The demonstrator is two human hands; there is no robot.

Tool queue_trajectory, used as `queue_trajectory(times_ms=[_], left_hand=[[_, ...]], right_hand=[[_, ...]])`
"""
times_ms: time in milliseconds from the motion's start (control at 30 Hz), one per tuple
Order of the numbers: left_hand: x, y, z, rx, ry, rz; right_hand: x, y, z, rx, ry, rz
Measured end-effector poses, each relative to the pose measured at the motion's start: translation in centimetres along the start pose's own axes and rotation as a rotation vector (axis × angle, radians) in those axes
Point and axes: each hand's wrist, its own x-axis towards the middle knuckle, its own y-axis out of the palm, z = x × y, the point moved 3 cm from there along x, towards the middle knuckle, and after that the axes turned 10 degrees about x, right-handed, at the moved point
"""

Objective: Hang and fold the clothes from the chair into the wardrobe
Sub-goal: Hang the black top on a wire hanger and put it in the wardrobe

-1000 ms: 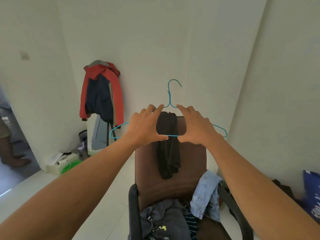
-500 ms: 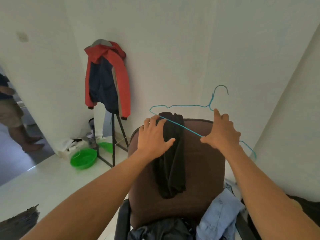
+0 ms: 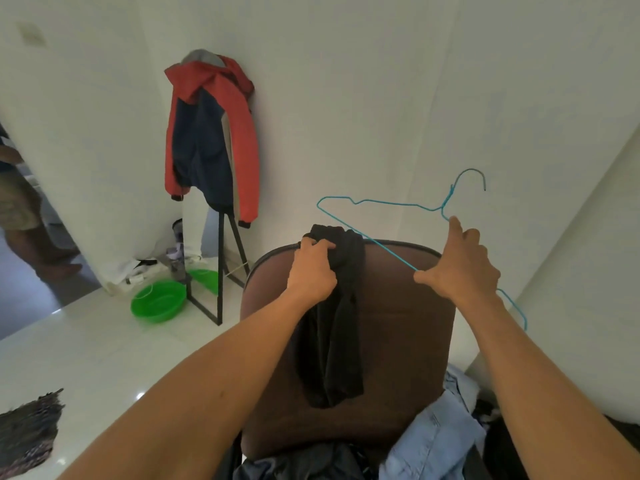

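- Right, my left grip (image 3: 311, 271) is bunched round the top of the black cloth garment (image 3: 332, 341), which is draped over the brown chair back (image 3: 398, 323).
- My right grip (image 3: 464, 268) pinches the thin turquoise wire hanger (image 3: 447, 199), tilted just above.
- Risk: the fabric snags on the wire tip, or slips free as I lift.

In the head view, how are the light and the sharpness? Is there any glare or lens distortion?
Head view: soft, even, rather dim light, no hard shadows; small glare spots on the glossy white floor; the wide-angle lens bows the white walls; the thin blue wire hanger is sharp, while the black garment on the brown chair back shows little detail.
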Motion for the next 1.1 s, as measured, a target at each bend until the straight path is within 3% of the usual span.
queue_trajectory(times_ms=[533,600,767,833,1000,1100], left_hand=[[-12.1,7.0,8.4,-0.106,0.01,0.129],[-11.8,6.6,8.6,-0.08,0.018,0.058],[-7.7,1.7,6.2,-0.093,0.007,-0.326],[-5.1,-0.2,4.8,-0.084,0.059,-0.381],[-0.1,-2.1,3.0,0.08,0.067,-0.176],[0.2,-2.2,3.7,0.025,0.068,-0.167]], right_hand=[[-1.4,3.0,4.0,-0.035,-0.085,0.08],[-1.3,3.4,4.1,-0.027,-0.087,0.08],[-0.6,3.2,4.0,0.073,-0.071,0.029],[-0.2,2.9,3.8,0.098,-0.055,0.011],[0.5,2.7,2.9,0.111,-0.027,0.011],[0.9,3.0,2.2,0.115,-0.012,0.016]])
